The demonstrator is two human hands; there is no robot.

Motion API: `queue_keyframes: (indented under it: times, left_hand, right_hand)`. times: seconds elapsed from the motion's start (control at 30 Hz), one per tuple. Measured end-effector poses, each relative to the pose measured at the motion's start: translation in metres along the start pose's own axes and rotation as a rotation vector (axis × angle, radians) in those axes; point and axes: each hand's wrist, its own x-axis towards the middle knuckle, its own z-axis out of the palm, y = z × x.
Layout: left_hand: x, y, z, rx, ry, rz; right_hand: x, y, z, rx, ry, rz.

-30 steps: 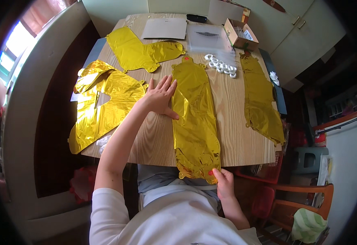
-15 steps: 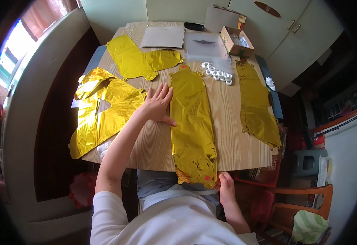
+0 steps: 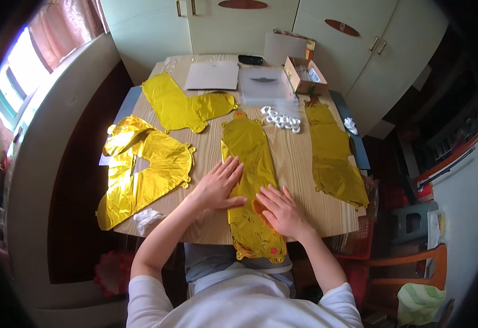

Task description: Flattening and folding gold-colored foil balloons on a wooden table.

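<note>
A long, flat gold foil balloon point(image 3: 245, 143) lies lengthwise down the middle of the table, its near end hanging just over the front edge. Small tabs stick out at its ends, and a red dot marks each end. My left hand point(image 3: 220, 185) rests flat across its left edge, fingers spread. On its lower right part lies my right hand point(image 3: 282, 212), palm down with fingers outstretched. Three more flat gold foil balloons are spread around: a curved, shiny one point(image 3: 165, 164) at left, an angled one point(image 3: 173, 104) behind it, and a stepped one point(image 3: 330, 143) along the right edge.
White rings point(image 3: 281, 120) lie in a cluster beyond the middle balloon. Farther back are a white sheet point(image 3: 212, 75), a clear plastic bag point(image 3: 266, 86), a black object point(image 3: 250, 59) and an open cardboard box point(image 3: 304, 79). Crumpled white tissue point(image 3: 148, 221) sits at the front left; a wooden chair point(image 3: 438, 268) stands right.
My right hand has come up from below the table's front edge onto the foil balloon. My left hand has slid nearer along the balloon. The view has tilted up slightly.
</note>
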Motion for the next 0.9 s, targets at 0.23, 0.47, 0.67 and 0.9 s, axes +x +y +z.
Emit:
queue_keyframes:
  times: [0.23,0.47,0.67,0.9]
  left_hand:
    - [-0.008,0.003,0.007,0.192,0.010,-0.025]
    - [-0.003,-0.017,0.007,0.186,-0.011,-0.085]
    - [0.017,-0.052,0.003,0.254,-0.059,-0.214]
    - [0.070,-0.109,-0.027,0.272,-0.087,-0.284]
  right_hand:
    - [0.001,0.017,0.006,-0.130,-0.144,-0.004]
    - [-0.002,0.017,0.009,-0.182,-0.162,-0.016]
    - [-0.001,0.016,0.007,-0.181,-0.172,-0.017]
    - [0.000,0.017,0.006,-0.184,-0.178,-0.013]
